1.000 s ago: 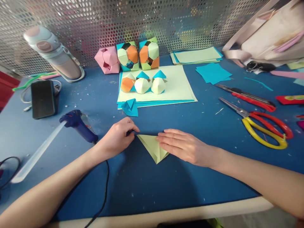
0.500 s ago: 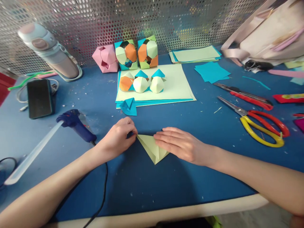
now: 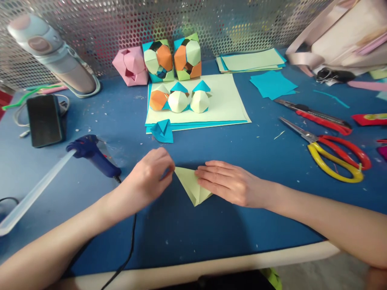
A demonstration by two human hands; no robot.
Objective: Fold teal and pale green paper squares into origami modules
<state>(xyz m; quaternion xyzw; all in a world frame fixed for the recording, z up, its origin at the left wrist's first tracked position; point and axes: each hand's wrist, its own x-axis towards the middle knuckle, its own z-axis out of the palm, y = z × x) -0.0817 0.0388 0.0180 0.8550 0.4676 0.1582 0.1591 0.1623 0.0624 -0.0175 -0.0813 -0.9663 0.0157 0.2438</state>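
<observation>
Pale-green paper triangle (image 3: pixel 187 182), crisply creased, lies partly under flat, outstretched right hand (image 3: pixel 231 183); left hand (image 3: pixel 149 175) curls at corner, pinch unclear.

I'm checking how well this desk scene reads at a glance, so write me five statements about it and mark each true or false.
1. The right hand rests on the folded light-green paper. True.
2. The phone lies with a dark screen. True.
3. The left hand is holding the phone. False: its fingertips are at the paper's left corner.
4. The scissors have one red and one yellow handle. True.
5. The pink paper model lies to the right of the scissors. False: it is at the back of the desk, well left of them.
</observation>
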